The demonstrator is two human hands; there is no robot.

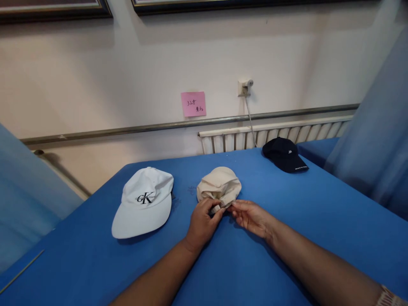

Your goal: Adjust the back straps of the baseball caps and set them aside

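Observation:
A beige baseball cap (218, 178) lies on the blue table, its back opening and strap turned toward me. My left hand (203, 221) pinches the strap at the near edge of this cap, fingers closed. On the other side, my right hand (251, 216) grips the cap's near right edge between thumb and fingers. The cap's brim is out of sight. To the left, apart from both hands, sits a white baseball cap (145, 199) with black letters on its front, brim toward me. A black baseball cap (283, 154) rests at the far right of the table.
The blue table (255, 263) reaches back to a white radiator (277, 134) and a metal rail (153, 128). A pink note (193, 104) and a plugged socket (244, 88) are on the wall. Blue curtains (376, 127) hang at both sides. A thin stick (22, 271) lies at left.

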